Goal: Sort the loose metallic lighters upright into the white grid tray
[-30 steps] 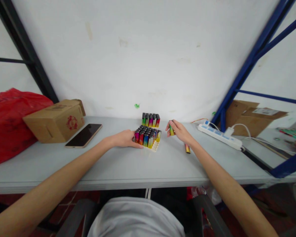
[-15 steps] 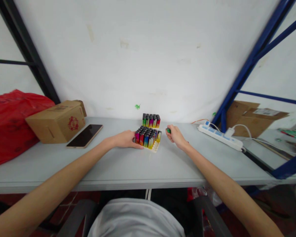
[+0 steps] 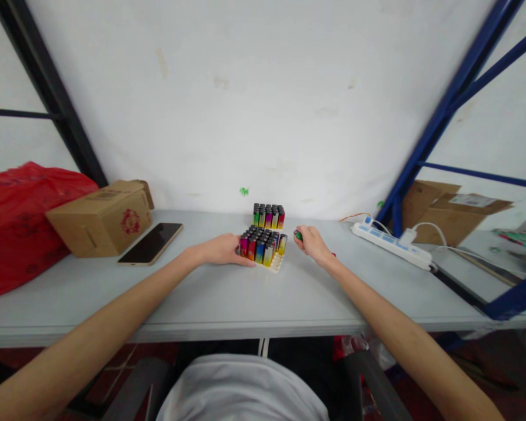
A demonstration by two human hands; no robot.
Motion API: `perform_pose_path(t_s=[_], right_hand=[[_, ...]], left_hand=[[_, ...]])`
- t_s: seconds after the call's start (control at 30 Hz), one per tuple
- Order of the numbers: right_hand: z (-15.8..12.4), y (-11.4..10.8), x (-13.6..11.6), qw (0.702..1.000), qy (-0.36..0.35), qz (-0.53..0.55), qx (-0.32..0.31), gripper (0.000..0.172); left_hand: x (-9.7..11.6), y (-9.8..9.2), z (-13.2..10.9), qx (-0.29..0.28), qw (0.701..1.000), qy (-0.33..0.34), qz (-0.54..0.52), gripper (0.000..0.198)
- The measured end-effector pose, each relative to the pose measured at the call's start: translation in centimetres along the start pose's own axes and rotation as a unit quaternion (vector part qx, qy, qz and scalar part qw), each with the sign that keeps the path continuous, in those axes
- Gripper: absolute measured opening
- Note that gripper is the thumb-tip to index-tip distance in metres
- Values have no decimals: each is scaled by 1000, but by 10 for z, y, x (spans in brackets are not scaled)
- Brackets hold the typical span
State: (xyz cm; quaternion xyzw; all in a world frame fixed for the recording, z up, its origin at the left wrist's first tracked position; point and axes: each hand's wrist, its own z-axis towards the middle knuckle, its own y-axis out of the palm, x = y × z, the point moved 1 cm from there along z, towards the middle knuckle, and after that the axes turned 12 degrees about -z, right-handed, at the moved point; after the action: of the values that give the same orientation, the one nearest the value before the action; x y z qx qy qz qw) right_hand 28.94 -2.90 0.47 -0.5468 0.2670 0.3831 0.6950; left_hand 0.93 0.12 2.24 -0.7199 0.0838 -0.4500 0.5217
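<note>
Several coloured lighters (image 3: 259, 248) with dark tops stand upright in a pale tray (image 3: 275, 267), whose slots at the right front corner hold none. My left hand (image 3: 225, 250) grips the left side of this tray, thumb along its front edge. To the right of the tray, my right hand (image 3: 312, 242) is closed around a green lighter (image 3: 298, 235), raised a little over the table. Behind the tray stands a second group of upright lighters (image 3: 269, 216) near the wall.
A phone (image 3: 151, 243), a cardboard box (image 3: 103, 219) and a red bag (image 3: 21, 228) lie to the left. On the right are a white power strip (image 3: 392, 244) with cables, an open carton (image 3: 447, 213) and a blue metal frame (image 3: 438, 123). Part of another person's hand shows at the far right.
My right hand has shifted very slightly, and the green lighter in it is turned a little. My left hand stays on the tray.
</note>
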Motion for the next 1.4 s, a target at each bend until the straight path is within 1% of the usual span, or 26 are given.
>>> perform_pose_path(t_s=[0.13,0.23,0.3,0.37,0.43,0.6,0.67,0.77,0.87,0.93,1.07,1.27,1.33,1.4], right_hand=[[-1,-2,-2,999,-26,-34,6,57],[-5,-7,-9,999,-45,-10,-5,64],[-9,-12,-15,997,-68,11,-17,64],[-13,-16,-22,994,-103,20,-37,60],[-17,-19,-27,989,-139,6,-49,53],[-20,-19,-33,969,-226,-96,6,37],[-20,-17,-31,961,-243,-131,6,32],[-19,-16,-28,958,-240,-157,9,29],[-18,-17,-27,954,-235,-183,34,30],[-17,-16,-26,952,-226,-203,40,31],[-17,-10,-20,950,-217,-222,21,32],[-15,-3,-15,946,-218,-241,8,31],[-15,-4,-15,952,-207,-226,10,34],[-15,-7,-15,963,-191,-191,-3,37]], left_hand=[[-1,0,0,-2,1000,17,-18,53],[-1,-1,0,-8,1000,11,-13,54],[-1,-1,0,-8,1000,6,-1,54],[-1,-1,1,-5,1000,6,7,55],[-1,0,2,-1,1000,4,10,56],[-2,0,1,0,1000,3,8,57],[-2,0,1,0,1000,3,12,57],[-2,0,1,-1,1000,-1,7,56],[-3,0,2,1,1000,7,4,55],[-2,0,2,1,1000,1,11,55],[0,0,1,-3,1000,0,7,51],[-1,0,0,4,1000,5,-8,53],[-2,1,1,2,1000,0,-7,53],[-3,1,1,1,1000,-1,0,54]])
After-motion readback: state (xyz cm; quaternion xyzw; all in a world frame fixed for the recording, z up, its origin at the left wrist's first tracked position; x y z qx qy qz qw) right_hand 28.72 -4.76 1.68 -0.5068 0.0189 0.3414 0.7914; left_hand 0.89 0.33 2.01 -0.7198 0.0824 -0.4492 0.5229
